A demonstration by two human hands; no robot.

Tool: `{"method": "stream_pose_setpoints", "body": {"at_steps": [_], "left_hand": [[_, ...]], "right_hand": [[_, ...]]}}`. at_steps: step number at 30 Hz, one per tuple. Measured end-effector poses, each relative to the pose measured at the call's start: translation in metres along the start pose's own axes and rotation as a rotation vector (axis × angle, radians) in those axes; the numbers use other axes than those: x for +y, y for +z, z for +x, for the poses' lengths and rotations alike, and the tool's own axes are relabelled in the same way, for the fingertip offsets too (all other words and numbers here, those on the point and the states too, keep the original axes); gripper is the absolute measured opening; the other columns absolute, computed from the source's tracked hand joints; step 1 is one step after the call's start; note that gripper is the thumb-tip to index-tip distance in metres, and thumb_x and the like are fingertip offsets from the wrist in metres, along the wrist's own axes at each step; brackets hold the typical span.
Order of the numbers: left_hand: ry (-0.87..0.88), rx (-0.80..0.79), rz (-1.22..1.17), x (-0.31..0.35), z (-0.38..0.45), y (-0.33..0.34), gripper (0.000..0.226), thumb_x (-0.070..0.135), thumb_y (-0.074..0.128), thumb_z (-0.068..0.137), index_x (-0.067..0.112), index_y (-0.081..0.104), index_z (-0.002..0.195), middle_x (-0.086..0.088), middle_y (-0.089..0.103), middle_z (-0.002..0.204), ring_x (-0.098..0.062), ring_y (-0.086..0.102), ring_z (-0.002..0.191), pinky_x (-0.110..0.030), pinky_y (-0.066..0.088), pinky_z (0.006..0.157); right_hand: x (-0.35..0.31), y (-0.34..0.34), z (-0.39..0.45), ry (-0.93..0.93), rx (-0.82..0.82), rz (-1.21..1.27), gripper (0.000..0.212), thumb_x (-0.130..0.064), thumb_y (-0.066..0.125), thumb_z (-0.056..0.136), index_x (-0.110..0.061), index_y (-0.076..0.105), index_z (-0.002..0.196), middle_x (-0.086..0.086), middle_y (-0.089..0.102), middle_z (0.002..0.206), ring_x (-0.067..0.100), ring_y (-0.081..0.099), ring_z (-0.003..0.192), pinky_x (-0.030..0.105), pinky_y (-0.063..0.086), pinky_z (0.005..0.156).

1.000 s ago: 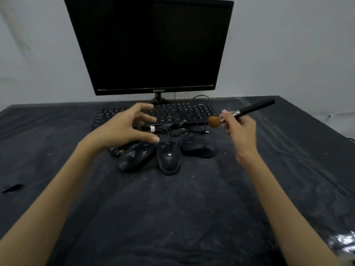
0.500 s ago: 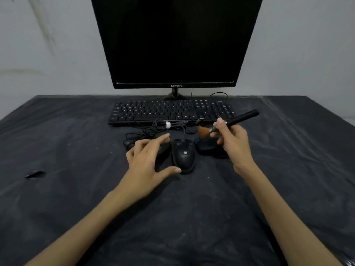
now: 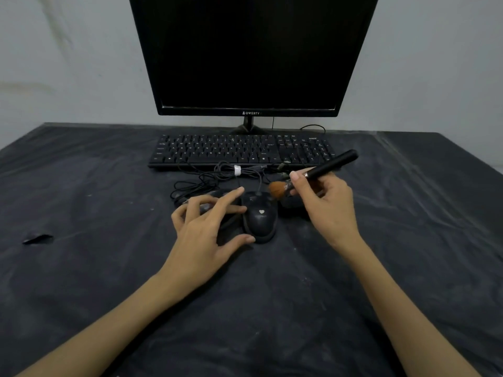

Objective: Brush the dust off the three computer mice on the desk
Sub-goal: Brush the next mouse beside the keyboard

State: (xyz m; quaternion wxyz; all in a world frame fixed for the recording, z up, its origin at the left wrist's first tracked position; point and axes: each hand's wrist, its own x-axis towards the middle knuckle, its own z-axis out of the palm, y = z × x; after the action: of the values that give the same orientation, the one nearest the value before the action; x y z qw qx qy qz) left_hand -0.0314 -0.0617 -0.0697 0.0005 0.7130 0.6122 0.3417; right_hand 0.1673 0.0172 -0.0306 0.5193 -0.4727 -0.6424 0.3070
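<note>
Three black mice lie side by side in front of the keyboard. The middle mouse [image 3: 260,217] carries a small heart mark and is in full view. My left hand [image 3: 206,229] hangs with spread fingers over the left mouse [image 3: 217,194], hiding most of it, and its thumb tip is at the middle mouse's near-left edge. My right hand [image 3: 326,208] pinches a black-handled brush [image 3: 330,164]. The brush's brown bristles [image 3: 277,190] are at the far-right corner of the middle mouse. The right mouse [image 3: 291,204] is mostly hidden behind my right hand.
A black keyboard [image 3: 239,152] and a dark monitor [image 3: 250,55] stand behind the mice. Tangled mouse cables [image 3: 217,175] lie between keyboard and mice. The desk wears a dusty black cover [image 3: 272,308], with a small dark scrap [image 3: 36,238] at the left.
My left hand came down from above the keyboard and settled over the left mouse. My right hand lowered the brush toward the mice, bristles now by the middle one.
</note>
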Motion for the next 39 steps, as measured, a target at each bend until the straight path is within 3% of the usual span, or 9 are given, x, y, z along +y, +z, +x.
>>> {"method": "stream_pose_setpoints", "body": {"at_steps": [7,11,14,18,24,29,32,35,39], "left_hand": [[-0.009,-0.003,0.014,-0.001,0.000,0.004,0.080,0.066,0.058,0.074,0.041,0.027,0.143,0.035,0.057,0.114,-0.001,0.029,0.118,-0.024,0.013,0.093],[-0.017,0.000,0.005,-0.001,-0.001,0.005,0.080,0.065,0.060,0.074,0.040,0.027,0.143,0.035,0.057,0.115,0.003,0.027,0.114,-0.025,0.014,0.093],[-0.022,-0.001,0.005,-0.001,-0.001,0.006,0.080,0.064,0.060,0.074,0.040,0.027,0.143,0.034,0.057,0.116,0.003,0.026,0.113,-0.027,0.016,0.092],[-0.028,-0.002,-0.008,0.000,-0.001,0.006,0.080,0.062,0.061,0.074,0.040,0.027,0.143,0.034,0.057,0.116,0.003,0.026,0.113,-0.027,0.015,0.093],[-0.028,-0.006,-0.007,-0.002,-0.001,0.006,0.081,0.063,0.060,0.073,0.039,0.027,0.143,0.034,0.056,0.116,0.004,0.025,0.112,-0.026,0.014,0.091],[-0.026,-0.016,-0.016,-0.004,-0.001,0.006,0.082,0.062,0.062,0.074,0.038,0.027,0.144,0.035,0.055,0.117,0.000,0.029,0.114,-0.026,0.015,0.093],[-0.020,-0.025,-0.018,-0.005,-0.001,0.006,0.083,0.063,0.061,0.073,0.038,0.026,0.144,0.036,0.054,0.117,-0.003,0.031,0.116,-0.026,0.014,0.093],[-0.026,-0.043,-0.064,-0.006,0.000,0.005,0.087,0.065,0.060,0.071,0.038,0.023,0.145,0.038,0.052,0.117,-0.002,0.030,0.117,-0.021,0.011,0.095],[-0.027,-0.086,-0.151,-0.011,0.003,-0.001,0.095,0.066,0.059,0.068,0.033,0.018,0.147,0.039,0.052,0.119,0.000,0.030,0.119,-0.013,0.007,0.098]], "right_hand": [[0.007,0.010,-0.002,-0.043,-0.093,-0.325,0.016,-0.033,0.062,0.088,-0.019,0.069,0.087,0.005,0.071,0.080,0.023,0.066,0.075,0.044,0.053,0.073],[0.006,-0.002,0.002,-0.049,0.018,-0.184,0.010,-0.036,0.063,0.088,-0.027,0.067,0.084,-0.002,0.071,0.076,0.014,0.067,0.071,0.030,0.055,0.067],[0.007,0.006,-0.001,0.008,-0.053,-0.077,0.008,-0.035,0.064,0.088,-0.030,0.067,0.081,-0.005,0.071,0.070,0.007,0.067,0.069,0.017,0.050,0.062],[0.015,0.007,0.001,-0.013,-0.093,-0.353,0.012,-0.034,0.061,0.089,-0.024,0.068,0.087,0.001,0.070,0.081,0.022,0.064,0.078,0.041,0.053,0.073],[0.006,0.012,-0.006,-0.014,-0.056,-0.101,0.011,-0.041,0.061,0.085,-0.033,0.065,0.079,-0.004,0.071,0.072,0.014,0.068,0.070,0.036,0.055,0.068],[0.009,0.005,-0.002,-0.043,-0.027,-0.424,0.015,-0.034,0.061,0.088,-0.022,0.068,0.087,0.002,0.069,0.083,0.024,0.063,0.077,0.044,0.052,0.072],[-0.001,0.003,-0.006,-0.056,0.006,-0.163,0.010,-0.032,0.064,0.087,-0.025,0.067,0.081,0.000,0.070,0.074,0.021,0.066,0.070,0.043,0.054,0.069],[-0.011,0.012,-0.016,-0.048,-0.101,-0.007,0.008,-0.027,0.065,0.088,-0.024,0.069,0.082,-0.003,0.071,0.074,0.016,0.068,0.069,0.036,0.056,0.068],[-0.004,0.011,-0.022,-0.062,-0.259,-0.129,0.010,-0.023,0.065,0.087,-0.016,0.069,0.081,-0.001,0.069,0.073,0.018,0.065,0.068,0.034,0.054,0.066]]}}
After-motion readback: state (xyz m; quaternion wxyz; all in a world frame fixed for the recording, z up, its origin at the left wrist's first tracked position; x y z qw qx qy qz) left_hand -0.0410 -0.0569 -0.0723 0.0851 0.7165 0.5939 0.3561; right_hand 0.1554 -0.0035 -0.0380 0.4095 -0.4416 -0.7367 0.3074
